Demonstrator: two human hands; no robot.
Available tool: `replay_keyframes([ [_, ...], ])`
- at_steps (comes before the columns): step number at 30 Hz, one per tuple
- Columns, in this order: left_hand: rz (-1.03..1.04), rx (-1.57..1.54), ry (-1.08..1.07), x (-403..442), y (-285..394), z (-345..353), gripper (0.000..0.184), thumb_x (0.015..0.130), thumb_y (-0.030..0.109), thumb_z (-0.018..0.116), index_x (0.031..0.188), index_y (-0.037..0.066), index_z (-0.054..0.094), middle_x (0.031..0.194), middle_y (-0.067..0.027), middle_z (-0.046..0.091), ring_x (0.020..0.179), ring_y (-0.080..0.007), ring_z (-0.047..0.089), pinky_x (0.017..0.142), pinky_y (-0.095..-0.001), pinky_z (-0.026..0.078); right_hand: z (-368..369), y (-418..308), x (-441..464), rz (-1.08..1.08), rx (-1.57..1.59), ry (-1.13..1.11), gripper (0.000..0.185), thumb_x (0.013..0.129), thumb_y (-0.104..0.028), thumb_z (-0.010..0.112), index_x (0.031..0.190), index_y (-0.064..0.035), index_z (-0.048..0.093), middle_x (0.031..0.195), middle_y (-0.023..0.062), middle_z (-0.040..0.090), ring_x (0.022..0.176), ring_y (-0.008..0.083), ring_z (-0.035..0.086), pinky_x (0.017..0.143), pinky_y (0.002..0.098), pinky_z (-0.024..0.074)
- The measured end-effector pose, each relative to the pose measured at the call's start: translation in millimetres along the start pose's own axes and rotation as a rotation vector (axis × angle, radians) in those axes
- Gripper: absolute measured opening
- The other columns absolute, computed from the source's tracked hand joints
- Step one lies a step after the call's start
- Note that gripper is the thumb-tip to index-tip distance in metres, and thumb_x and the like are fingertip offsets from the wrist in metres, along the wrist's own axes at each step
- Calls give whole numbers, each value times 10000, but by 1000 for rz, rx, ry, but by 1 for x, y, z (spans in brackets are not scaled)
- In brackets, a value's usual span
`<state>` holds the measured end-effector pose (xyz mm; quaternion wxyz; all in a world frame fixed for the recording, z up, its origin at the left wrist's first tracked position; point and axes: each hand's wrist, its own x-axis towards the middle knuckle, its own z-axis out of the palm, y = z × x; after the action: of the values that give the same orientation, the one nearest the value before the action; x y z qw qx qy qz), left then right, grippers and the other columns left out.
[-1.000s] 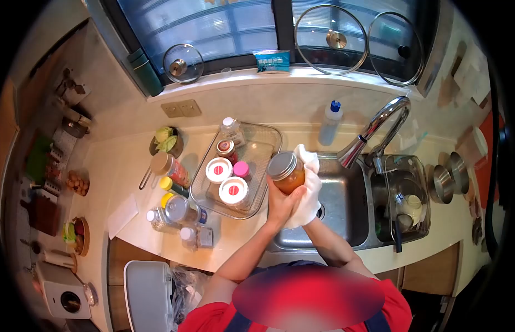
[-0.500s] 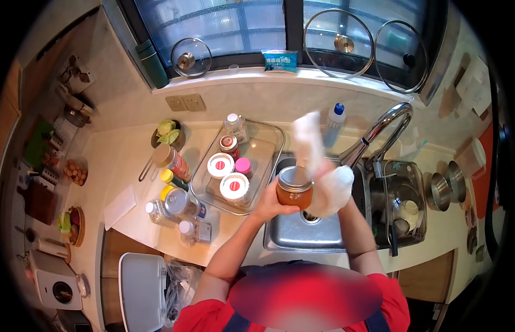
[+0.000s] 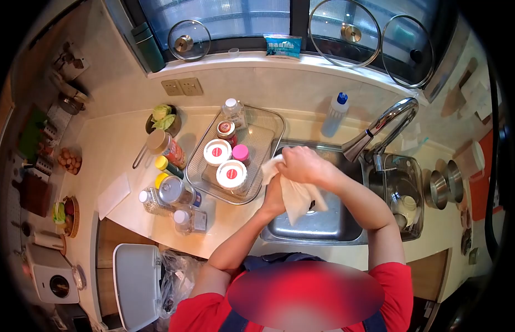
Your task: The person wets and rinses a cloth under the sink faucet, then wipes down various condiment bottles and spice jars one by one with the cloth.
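Note:
My right hand (image 3: 303, 165) is closed on a white cloth (image 3: 299, 200) that hangs down over the sink (image 3: 335, 228). My left hand (image 3: 274, 196) is just beneath, its fingers largely behind the cloth. The amber jar that it held half a second ago is now hidden by the cloth and my right hand. To the left of my hands, a wire-mesh tray (image 3: 213, 191) holds two white-lidded tubs (image 3: 232, 175), a pink-capped jar (image 3: 241, 153), a red-lidded jar (image 3: 226, 130) and a clear bottle with a white cap (image 3: 233, 112).
Several jars and bottles, among them a metal-lidded jar (image 3: 176, 191), stand left of the tray. A faucet (image 3: 390, 124) arches over the sink, with a blue-capped bottle (image 3: 335, 116) behind. A rack (image 3: 415, 229) with dishes sits right; an open bin lid (image 3: 137, 288) is below left.
My right hand has brought the cloth left and over the jar, hiding it. The cloth's raised end now hangs down over the sink. The whole view has shifted slightly.

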<state>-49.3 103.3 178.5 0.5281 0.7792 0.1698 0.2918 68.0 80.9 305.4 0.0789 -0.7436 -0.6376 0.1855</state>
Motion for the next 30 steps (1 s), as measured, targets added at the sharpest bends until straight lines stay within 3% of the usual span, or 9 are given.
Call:
replay_keyframes([
  [3, 87, -141, 72, -4, -10, -7, 682, 670, 224, 755, 1240, 31, 433, 1177, -126, 552, 1074, -229, 556, 904, -353, 443, -15, 9, -1, 36, 273, -147, 575, 803, -400, 596, 1200, 4, 491, 1215, 284, 510, 1135, 438, 489, 937, 521, 394],
  [5, 151, -215, 55, -2, -5, -28, 725, 664, 224, 764, 1268, 33, 409, 1205, -120, 535, 1097, -224, 541, 922, -355, 438, -2, 34, -3, -609, 196, 409, 603, 789, -406, 635, 1270, -78, 478, 1363, 231, 391, 1270, 421, 347, 1004, 507, 333],
  [6, 29, -374, -75, -3, 12, -42, 768, 650, 222, 780, 1286, 42, 389, 1233, -114, 510, 1117, -217, 521, 946, -353, 424, -7, 38, -8, -815, 499, 194, 561, 764, -365, 685, 1253, -149, 518, 1437, 180, 297, 1327, 410, 251, 1034, 486, 304],
  [9, 72, -481, -138, -14, 15, -49, 851, 615, 204, 817, 1316, 65, 354, 1270, -106, 463, 1156, -200, 480, 982, -342, 401, 3, 24, -32, -902, 137, 34, 503, 732, -323, 720, 1171, -127, 574, 1396, 158, 361, 1292, 390, 316, 1019, 473, 322],
  [13, 101, -486, -139, -17, -8, -30, 837, 603, 185, 817, 1301, 78, 368, 1204, -95, 485, 1170, -199, 462, 968, -352, 404, 34, 39, -23, -1013, 238, 372, 274, 742, -201, 694, 980, -78, 637, 1166, 125, 550, 1039, 363, 529, 844, 439, 457],
  [19, -115, -276, 163, -7, -14, -10, 695, 663, 209, 768, 1250, 62, 428, 1095, -85, 562, 1017, -201, 561, 885, -328, 452, 32, 6, -19, -321, 391, 458, 235, 887, -220, 506, 897, -10, 612, 914, 195, 626, 846, 363, 595, 756, 402, 475],
  [24, -438, -1241, 221, -10, -14, -9, 791, 628, 255, 796, 1275, 48, 392, 1104, -80, 563, 1013, -199, 568, 873, -329, 465, 36, 23, 15, -31, 285, 169, 280, 907, -249, 486, 947, -7, 620, 873, 161, 645, 763, 314, 609, 700, 373, 474],
  [26, 78, -260, 233, -19, -11, -3, 848, 569, 262, 833, 1260, 36, 395, 1104, -94, 565, 1019, -204, 564, 883, -336, 461, 41, 39, 31, -3, 636, 38, 293, 914, -257, 488, 961, 0, 622, 880, 124, 646, 772, 255, 613, 700, 344, 476],
  [30, 26, -227, 254, -15, 6, -13, 890, 511, 127, 842, 1256, 17, 367, 1114, -95, 547, 1024, -190, 546, 893, -338, 452, 63, 51, 32, 49, 1403, -100, 356, 929, -283, 493, 1119, 12, 555, 1002, 76, 616, 874, 147, 597, 763, 274, 482],
])
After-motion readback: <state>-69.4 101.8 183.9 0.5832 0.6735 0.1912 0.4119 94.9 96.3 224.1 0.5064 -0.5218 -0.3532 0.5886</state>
